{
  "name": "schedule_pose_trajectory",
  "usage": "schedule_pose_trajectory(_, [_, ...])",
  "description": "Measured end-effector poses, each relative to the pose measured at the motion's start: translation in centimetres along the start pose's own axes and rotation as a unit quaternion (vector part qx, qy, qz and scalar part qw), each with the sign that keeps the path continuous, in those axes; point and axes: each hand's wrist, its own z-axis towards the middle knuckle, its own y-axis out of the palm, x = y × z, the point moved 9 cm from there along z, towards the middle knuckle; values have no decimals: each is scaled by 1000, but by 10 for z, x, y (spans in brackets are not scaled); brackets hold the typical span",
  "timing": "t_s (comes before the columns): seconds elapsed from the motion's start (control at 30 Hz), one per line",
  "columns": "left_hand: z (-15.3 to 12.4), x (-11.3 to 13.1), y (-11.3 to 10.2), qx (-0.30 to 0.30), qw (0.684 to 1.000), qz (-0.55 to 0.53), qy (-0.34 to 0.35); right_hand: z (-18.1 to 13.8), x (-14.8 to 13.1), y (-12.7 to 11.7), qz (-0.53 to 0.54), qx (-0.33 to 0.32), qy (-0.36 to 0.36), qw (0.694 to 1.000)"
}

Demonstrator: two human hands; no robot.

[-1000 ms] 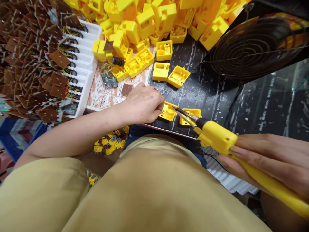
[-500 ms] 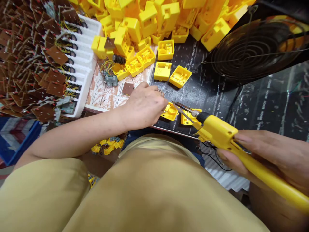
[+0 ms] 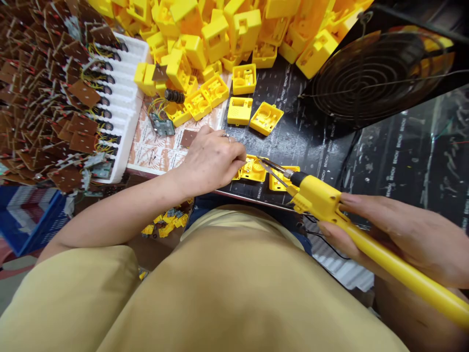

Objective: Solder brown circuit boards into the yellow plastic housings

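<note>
The right hand [image 3: 412,234] (spread wider) now bares more of the yellow tool handle [image 3: 388,254] than before.

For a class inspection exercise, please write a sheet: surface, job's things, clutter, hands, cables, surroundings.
Surface: black sheeting, pale-specked; patterned paper at left.
Job's things: yellow pointed tool, aimed at an open yellow case.
Clutter: heaped yellow cases; brown circuit boards massed at left.
Hands: right hand grips the tool; left hand at the case, contact unclear.
Cables: thin black cable near the fan.
Surroundings: that fan, upper right; blue crate, lower left.
</note>
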Motion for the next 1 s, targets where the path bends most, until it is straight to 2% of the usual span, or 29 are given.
schedule_pose_trajectory(0.1, [2, -1, -1, -8, 1000, -27, -11, 4, -8, 2, 34, -13, -32, 999])
schedule_pose_trajectory(0.23, [4, -5, 2, -24, 997, -62, -31, 5, -5, 5, 30, -25, -31, 999])
schedule_pose_trajectory(0.4, [8, -5, 4, -23, 998, -44, -34, 7, -9, 2, -12, -4, -42, 999])
schedule_pose_trajectory(0.5, [11, -2, 3, -20, 999, -35, -29, 7, -12, 1, 13, 1, -42, 999])
schedule_pose_trajectory(0.7, [14, 1, 7, -55, 998, -14, -27, 15, -12, 8, 26, -50, -37, 998])
schedule_pose_trajectory(0.87, [16, 1, 6, -59, 998, -18, -27, 32, -38, -1, 36, -28, -100, 994])
schedule_pose_trajectory(1.0, [17, 2, 5, -49, 998, -25, -20, 39, -35, -9, 38, -28, -30, 998])
